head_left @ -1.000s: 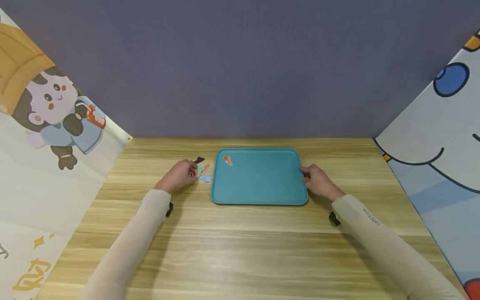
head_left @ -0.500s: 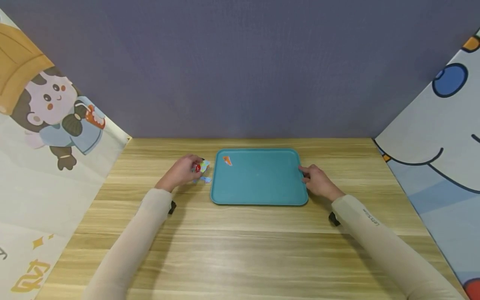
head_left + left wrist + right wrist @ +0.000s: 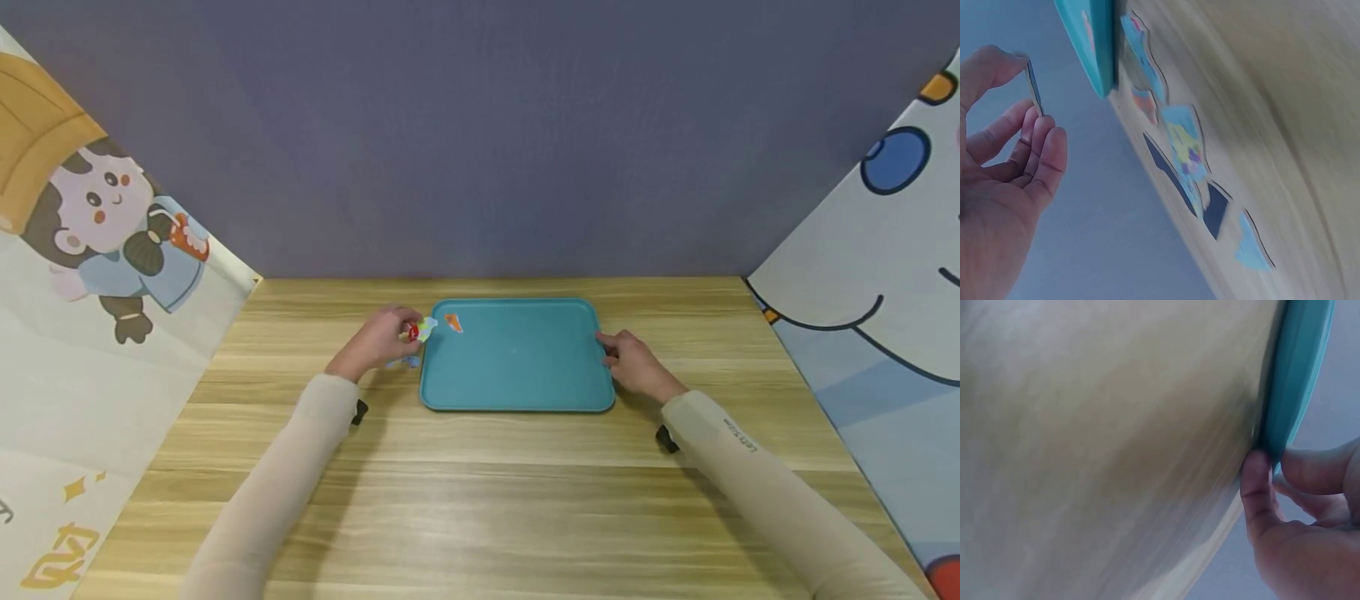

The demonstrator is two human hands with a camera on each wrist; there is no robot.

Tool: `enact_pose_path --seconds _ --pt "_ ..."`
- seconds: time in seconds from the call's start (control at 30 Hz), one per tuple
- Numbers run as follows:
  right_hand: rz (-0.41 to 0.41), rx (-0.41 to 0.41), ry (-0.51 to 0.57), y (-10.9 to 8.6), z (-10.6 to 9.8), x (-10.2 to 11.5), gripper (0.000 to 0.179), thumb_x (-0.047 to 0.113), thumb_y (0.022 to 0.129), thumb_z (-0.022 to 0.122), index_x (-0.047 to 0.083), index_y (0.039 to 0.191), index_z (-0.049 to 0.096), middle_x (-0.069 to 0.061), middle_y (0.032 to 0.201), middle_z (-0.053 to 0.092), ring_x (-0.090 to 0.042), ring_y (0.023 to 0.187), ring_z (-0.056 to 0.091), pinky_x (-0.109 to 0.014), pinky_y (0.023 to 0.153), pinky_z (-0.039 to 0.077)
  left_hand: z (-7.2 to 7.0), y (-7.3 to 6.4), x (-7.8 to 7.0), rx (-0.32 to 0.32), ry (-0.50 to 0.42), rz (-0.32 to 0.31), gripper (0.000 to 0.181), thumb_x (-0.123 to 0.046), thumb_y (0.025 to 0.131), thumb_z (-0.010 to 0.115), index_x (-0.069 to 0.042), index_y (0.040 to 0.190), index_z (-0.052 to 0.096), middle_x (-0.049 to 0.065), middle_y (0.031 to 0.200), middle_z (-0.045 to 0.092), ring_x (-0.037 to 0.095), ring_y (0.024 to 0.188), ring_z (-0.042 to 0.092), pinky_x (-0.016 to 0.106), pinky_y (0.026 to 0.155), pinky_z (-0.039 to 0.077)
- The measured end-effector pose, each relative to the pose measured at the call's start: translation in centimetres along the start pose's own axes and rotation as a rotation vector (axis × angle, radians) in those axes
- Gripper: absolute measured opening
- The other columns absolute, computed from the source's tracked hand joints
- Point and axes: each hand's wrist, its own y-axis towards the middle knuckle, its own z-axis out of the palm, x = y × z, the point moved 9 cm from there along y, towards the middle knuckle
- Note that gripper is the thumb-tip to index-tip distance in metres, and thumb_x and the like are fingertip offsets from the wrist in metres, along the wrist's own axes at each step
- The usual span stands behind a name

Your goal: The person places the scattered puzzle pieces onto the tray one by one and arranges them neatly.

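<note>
In the head view, my left hand (image 3: 382, 337) pinches a flat, irregular puzzle piece (image 3: 426, 329) printed in red, yellow-green and light blue. It is raised at the left edge of a teal tray (image 3: 525, 367). The left wrist view shows that piece edge-on between thumb and fingertips. An orange puzzle piece (image 3: 453, 322) lies in the tray's far left corner. At the tray's right side, my right hand (image 3: 637, 367) grips the rim, thumb on top and a finger against the outer wall, as the right wrist view shows.
Several loose puzzle pieces lie left of the tray, partly hidden by the left hand in the head view: a blue-and-yellow one (image 3: 1183, 140), a dark one (image 3: 1215, 209) and a light blue one (image 3: 1252, 247) among them. A grey-purple wall (image 3: 495, 167) rises behind the wooden table (image 3: 480, 492).
My left hand has lifted the red-and-green puzzle piece off the table and carried it right to the tray's left edge. The right hand stays at the tray rim.
</note>
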Motion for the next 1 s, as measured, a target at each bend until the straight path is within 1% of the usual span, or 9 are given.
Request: enact_pose_path --seconds 0.23,0.33,0.5,0.57,0.7,0.8,0.9,1.0 --pt "-0.013 -0.018 -0.01 -0.2 -0.2 0.0 0.048 0.0 0.085 0.047 -0.003 0.13 0.031 -0.016 0.095 0.044 -0.025 0.086 0.048 -0.034 0.07 0.043 0.6 1.1 -1.0 0.003 -0.036 -0.006 0.04 -0.02 0.07 0.065 -0.002 0.105 0.057 0.003 0.09 0.051 0.017 0.077 0.046 0.029 0.067 0.04" --pt "-0.026 -0.022 -0.012 -0.2 -0.3 0.1 0.048 0.0 0.085 0.047 -0.004 0.13 0.032 -0.016 0.095 0.045 -0.026 0.088 0.048 -0.035 0.071 0.043 0.8 1.6 -1.7 0.016 -0.028 0.011 0.039 -0.02 0.071 0.065 -0.003 0.105 0.057 0.004 0.09 0.053 0.017 0.077 0.046 0.029 0.067 0.04" --pt "-0.041 -0.024 -0.013 -0.1 -0.3 0.2 0.047 0.001 0.085 0.048 -0.003 0.129 0.033 -0.014 0.094 0.047 -0.025 0.088 0.048 -0.036 0.072 0.042 1.7 2.4 -2.5 0.072 -0.003 0.013 0.038 -0.02 0.072 0.066 -0.005 0.107 0.056 0.004 0.097 0.054 0.019 0.082 0.05 0.029 0.07 0.041" --pt "-0.041 -0.024 -0.014 -0.1 -0.3 0.2 0.047 0.001 0.085 0.048 -0.003 0.129 0.033 -0.013 0.094 0.047 -0.025 0.088 0.048 -0.036 0.072 0.042 2.2 2.7 -2.5 0.1 -0.018 -0.003 0.039 -0.019 0.073 0.066 -0.005 0.108 0.056 0.004 0.1 0.054 0.019 0.083 0.051 0.029 0.07 0.042" --pt "-0.041 -0.026 -0.014 -0.1 -0.3 0.3 0.046 0.0 0.085 0.048 -0.003 0.129 0.034 -0.014 0.094 0.047 -0.025 0.088 0.048 -0.035 0.071 0.043 3.0 3.4 -2.6 0.128 -0.034 -0.036 0.039 -0.02 0.074 0.066 -0.007 0.109 0.055 0.002 0.099 0.055 0.016 0.082 0.051 0.027 0.068 0.043" --pt "-0.047 -0.026 -0.011 -0.1 -0.3 0.3 0.046 0.0 0.085 0.048 -0.004 0.129 0.033 -0.014 0.095 0.047 -0.025 0.088 0.048 -0.035 0.07 0.043 3.3 3.8 -2.8 0.12 -0.021 -0.046 0.038 -0.02 0.074 0.066 -0.006 0.108 0.055 0.003 0.097 0.055 0.015 0.084 0.051 0.028 0.07 0.043" --pt "-0.058 -0.028 -0.008 -0.1 -0.3 0.5 0.046 -0.001 0.085 0.048 -0.005 0.128 0.033 -0.015 0.094 0.047 -0.025 0.086 0.048 -0.034 0.069 0.043 3.9 4.3 -3.2 0.111 0.008 -0.035 0.037 -0.021 0.074 0.065 -0.004 0.106 0.056 0.005 0.096 0.056 0.015 0.086 0.052 0.029 0.073 0.043" --pt "-0.064 -0.028 -0.01 -0.1 -0.4 0.6 0.046 -0.001 0.084 0.048 -0.006 0.128 0.033 -0.015 0.093 0.047 -0.025 0.085 0.048 -0.034 0.068 0.042 4.4 4.6 -3.6 0.099 0.037 -0.029 0.035 -0.021 0.073 0.065 -0.003 0.103 0.057 0.007 0.094 0.058 0.015 0.084 0.052 0.028 0.073 0.043"
